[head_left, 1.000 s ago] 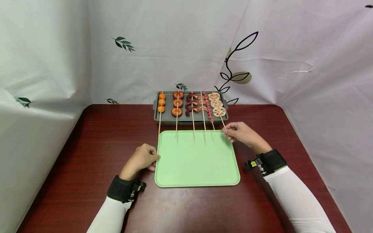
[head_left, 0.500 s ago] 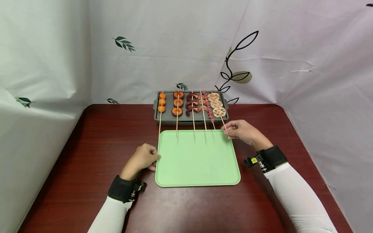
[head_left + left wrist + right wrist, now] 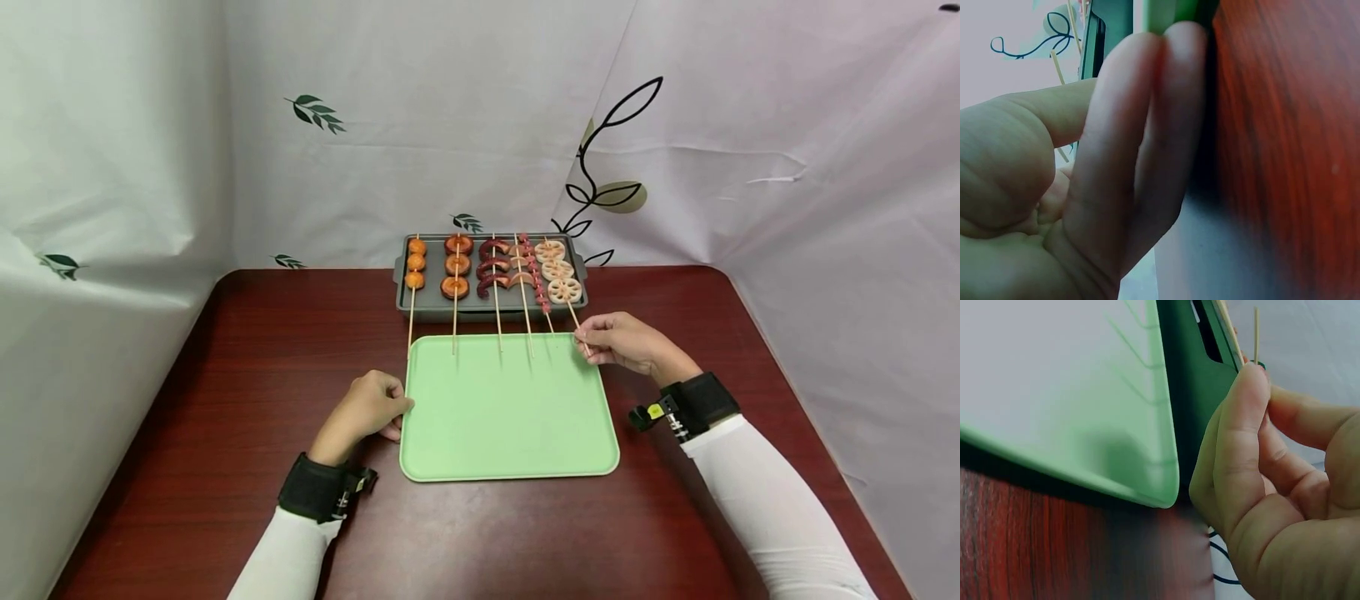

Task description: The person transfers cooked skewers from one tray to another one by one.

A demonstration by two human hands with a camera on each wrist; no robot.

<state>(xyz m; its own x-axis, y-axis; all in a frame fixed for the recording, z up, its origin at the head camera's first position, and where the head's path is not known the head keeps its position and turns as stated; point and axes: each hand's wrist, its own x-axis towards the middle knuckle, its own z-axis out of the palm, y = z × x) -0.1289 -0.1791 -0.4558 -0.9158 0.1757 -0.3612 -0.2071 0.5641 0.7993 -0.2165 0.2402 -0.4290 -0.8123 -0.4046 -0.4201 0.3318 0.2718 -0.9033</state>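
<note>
- Behind the hands, the forearms are covered by white sleeves (image 3: 285,554), and black straps (image 3: 311,489) are worn at the wrists above the dark red-brown table (image 3: 480,542).
- The left rim of a green tray (image 3: 510,417) is pinched by the left hand (image 3: 369,407), between thumb and fingers; the tray is spread out between the two hands.
- Above the tray's far right corner, the bare stick end of a lotus-slice skewer (image 3: 564,289) is pinched by the right hand (image 3: 618,340), thumb against fingers.
- Just beyond the right hand, the slices are laid on a grey griddle (image 3: 437,279).
- Farther leftward from that hand, a pink-piece skewer (image 3: 537,275), a pale curved-piece skewer (image 3: 522,281), a purple tentacle skewer (image 3: 491,267), a brown-disc skewer (image 3: 457,266) and an orange-ball skewer (image 3: 416,263) are lined up, their sticks pointed towards the tray.
- Beyond everything, a pale leaf-printed cloth (image 3: 412,150) is hung.
</note>
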